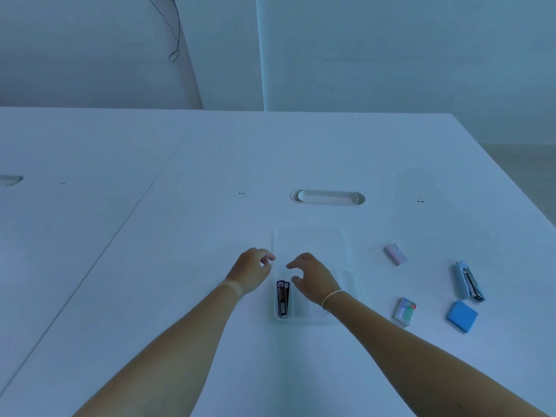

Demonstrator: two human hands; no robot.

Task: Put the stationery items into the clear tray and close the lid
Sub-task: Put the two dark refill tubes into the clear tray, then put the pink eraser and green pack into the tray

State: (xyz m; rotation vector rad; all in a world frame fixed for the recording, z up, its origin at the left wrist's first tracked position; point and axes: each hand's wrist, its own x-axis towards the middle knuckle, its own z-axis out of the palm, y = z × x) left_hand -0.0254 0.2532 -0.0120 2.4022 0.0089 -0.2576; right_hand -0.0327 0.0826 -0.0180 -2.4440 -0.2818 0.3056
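Observation:
A clear tray lies on the white table, its clear lid flipped flat behind it. Two dark pencil-lead tubes lie in the tray's left compartment. My left hand hovers at the tray's far left corner, fingers curled and apart, holding nothing. My right hand hangs over the tray's middle, fingers spread, empty. To the right on the table lie a pink eraser, a blue stapler, a small box of staples and a blue sticky-note block.
A white oval cable-port cover is set in the table behind the lid. A seam runs diagonally across the table on the left. The table's right edge slants down to the right. A thin cord hangs on the wall.

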